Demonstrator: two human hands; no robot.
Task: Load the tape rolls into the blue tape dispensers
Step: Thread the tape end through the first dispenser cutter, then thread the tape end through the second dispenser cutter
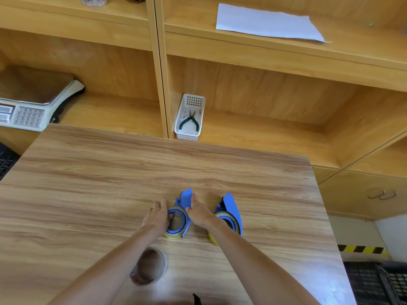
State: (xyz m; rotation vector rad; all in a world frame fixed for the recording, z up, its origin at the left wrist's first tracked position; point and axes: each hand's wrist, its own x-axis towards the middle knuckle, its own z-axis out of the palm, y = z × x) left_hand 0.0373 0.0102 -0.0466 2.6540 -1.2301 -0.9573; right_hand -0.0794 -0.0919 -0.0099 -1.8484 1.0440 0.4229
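Observation:
Two blue tape dispensers lie flat on the wooden table. The left dispenser holds a yellowish tape roll in its ring. My left hand rests against its left side, with the thumb on the ring. Pressed on the same dispenser's right edge is my right hand, fingers stretched out along the blue blade. The right dispenser also carries a yellowish roll, partly hidden by my right forearm. A clear tape roll lies loose near the table's front, half under my left forearm.
Behind the table stand wooden shelves. A white basket with green pliers sits on the lower shelf, and a weighing scale is at the far left. A white sheet lies on the upper shelf. Black crates sit on the floor at right.

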